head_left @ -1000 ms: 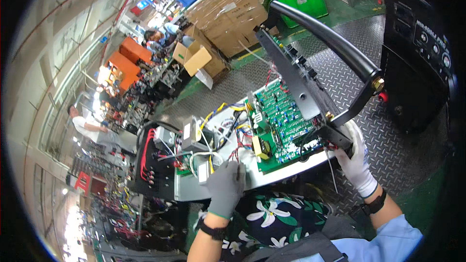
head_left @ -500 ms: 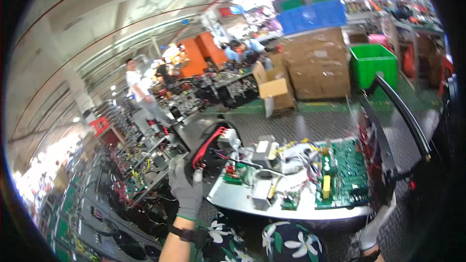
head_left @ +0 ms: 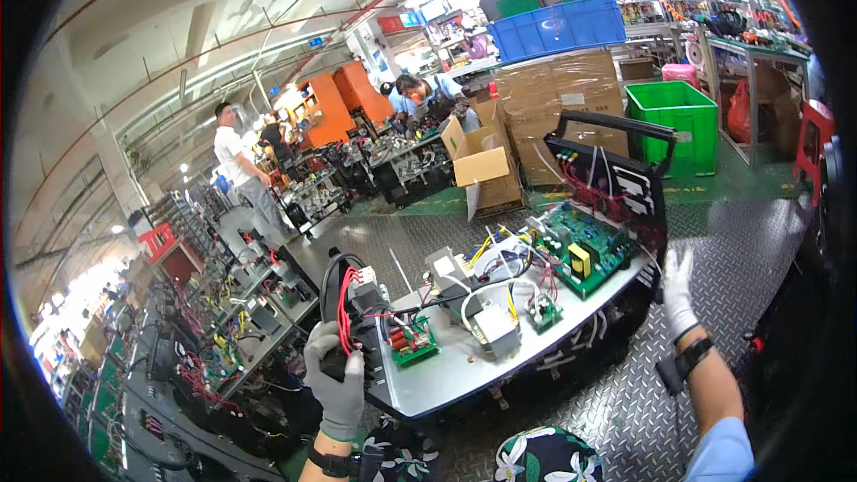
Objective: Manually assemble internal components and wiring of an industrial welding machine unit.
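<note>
An open machine chassis [head_left: 464, 375] lies in front of me, a grey metal plate carrying green circuit boards [head_left: 585, 250], transformers and yellow, white and red wires. My left hand [head_left: 337, 384], in a grey glove, grips the black end panel [head_left: 344, 303] at the chassis's near left. My right hand [head_left: 678, 290], in a white glove with a black wrist strap, presses flat against the black front panel [head_left: 616, 187] with its handle at the right end.
Diamond-plate flooring [head_left: 714, 393] surrounds me. A workbench row with similar units [head_left: 223, 330] runs along the left. Cardboard boxes [head_left: 486, 165], a green bin [head_left: 678, 120] and blue crates [head_left: 558, 27] stand behind. Other workers [head_left: 237, 161] stand at benches beyond.
My view has swung and the chassis now lies across from left to right. My left hand stays on the black end panel; my right hand has come up against the front panel.
</note>
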A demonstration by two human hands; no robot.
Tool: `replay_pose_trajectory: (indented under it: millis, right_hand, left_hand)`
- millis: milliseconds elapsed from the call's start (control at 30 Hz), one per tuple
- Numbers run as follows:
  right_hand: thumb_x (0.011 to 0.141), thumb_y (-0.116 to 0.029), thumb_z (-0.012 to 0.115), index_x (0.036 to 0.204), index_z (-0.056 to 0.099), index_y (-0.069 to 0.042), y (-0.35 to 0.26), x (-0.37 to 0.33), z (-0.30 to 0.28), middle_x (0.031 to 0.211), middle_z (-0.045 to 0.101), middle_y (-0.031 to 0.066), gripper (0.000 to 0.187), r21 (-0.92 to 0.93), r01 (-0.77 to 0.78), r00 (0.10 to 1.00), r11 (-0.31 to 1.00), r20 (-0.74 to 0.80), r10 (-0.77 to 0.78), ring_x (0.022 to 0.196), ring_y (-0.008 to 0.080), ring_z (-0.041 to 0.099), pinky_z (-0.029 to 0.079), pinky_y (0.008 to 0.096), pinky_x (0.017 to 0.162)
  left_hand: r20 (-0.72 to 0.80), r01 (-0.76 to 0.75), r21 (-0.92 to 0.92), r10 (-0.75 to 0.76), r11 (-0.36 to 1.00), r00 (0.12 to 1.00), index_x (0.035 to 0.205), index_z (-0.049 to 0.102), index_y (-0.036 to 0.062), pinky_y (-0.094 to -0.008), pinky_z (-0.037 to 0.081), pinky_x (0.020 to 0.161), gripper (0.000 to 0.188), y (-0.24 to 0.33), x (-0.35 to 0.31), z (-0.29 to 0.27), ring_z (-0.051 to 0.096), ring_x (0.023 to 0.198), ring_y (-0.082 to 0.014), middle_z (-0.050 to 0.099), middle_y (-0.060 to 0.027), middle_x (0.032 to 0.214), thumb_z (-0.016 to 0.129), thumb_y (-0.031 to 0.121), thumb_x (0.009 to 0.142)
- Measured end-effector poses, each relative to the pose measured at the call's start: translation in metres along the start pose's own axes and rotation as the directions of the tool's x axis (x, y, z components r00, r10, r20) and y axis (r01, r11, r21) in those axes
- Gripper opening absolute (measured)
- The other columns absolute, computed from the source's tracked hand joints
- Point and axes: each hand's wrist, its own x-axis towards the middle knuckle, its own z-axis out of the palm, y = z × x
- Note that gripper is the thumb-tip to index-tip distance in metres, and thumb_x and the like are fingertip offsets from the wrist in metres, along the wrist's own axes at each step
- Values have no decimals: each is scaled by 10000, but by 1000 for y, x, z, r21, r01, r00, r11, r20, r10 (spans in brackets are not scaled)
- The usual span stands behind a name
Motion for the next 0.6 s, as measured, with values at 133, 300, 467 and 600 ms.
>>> replay_pose_trajectory:
  millis: [133,300,467,600]
  right_hand:
    - [869,-208,552,1347,362,20,-102,-91,54,1405,360,226,562,259,412,847,874,245,-472,1319,339,338,274,382,1089]
    - [827,-332,604,1288,434,11,-169,-164,75,1326,438,258,599,420,659,352,624,561,-749,1230,413,429,341,412,1047]
    - [849,-336,608,1242,483,46,-129,-145,69,1292,472,272,562,314,519,388,795,742,-547,1227,389,446,356,418,1039]
    - [884,-324,575,1247,486,55,-111,-124,37,1284,491,253,532,111,297,269,948,943,-195,1217,341,471,367,396,1028]
  left_hand:
    - [482,-487,211,343,848,806,992,549,13,-464,339,990,575,15,11,22,529,1061,-329,600,-142,1058,567,563,824]
    - [759,-659,159,337,735,558,951,584,60,-434,332,937,533,4,81,39,553,944,-320,591,-112,928,559,563,777]
    - [672,-580,300,264,757,692,914,578,57,-423,361,854,444,-36,85,87,536,866,-317,573,-108,880,619,469,755]
    - [653,-587,435,209,683,728,905,565,55,-405,358,817,576,-33,84,122,525,865,-297,558,-109,852,581,611,760]
